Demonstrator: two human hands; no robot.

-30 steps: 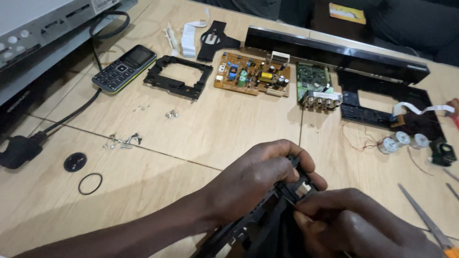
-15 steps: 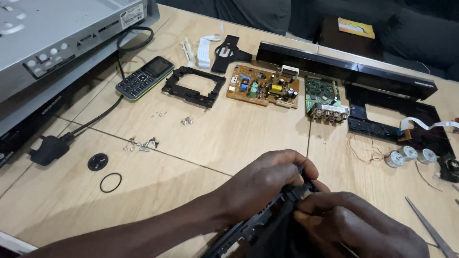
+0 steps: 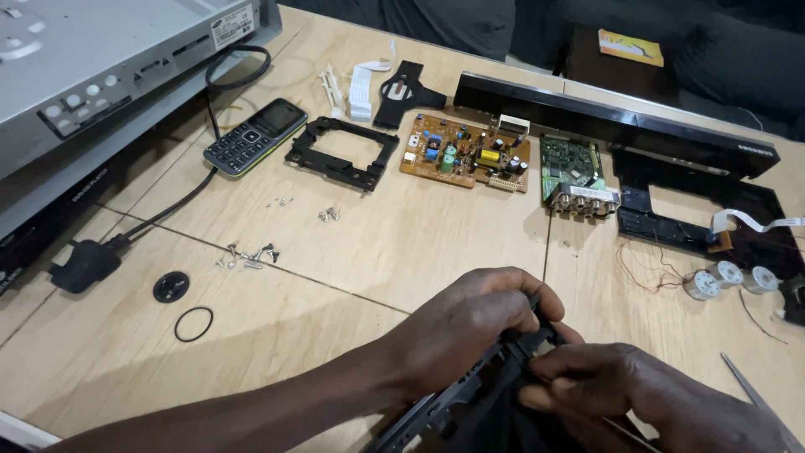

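Since the earlier frame my view has drifted left and nearer, while both hands stay clamped on the black plastic frame (image 3: 470, 390) at the near edge of the surface (image 3: 402, 252). My left hand (image 3: 470, 323) has a closed grip over its top, and my right hand (image 3: 637, 398) pinches its end with narrow fingertips. Farther out lie loose screws (image 3: 250, 256), a rubber ring (image 3: 194, 324), a brown circuit board (image 3: 465, 153), a green circuit board (image 3: 573, 168) and a mobile phone (image 3: 255, 136).
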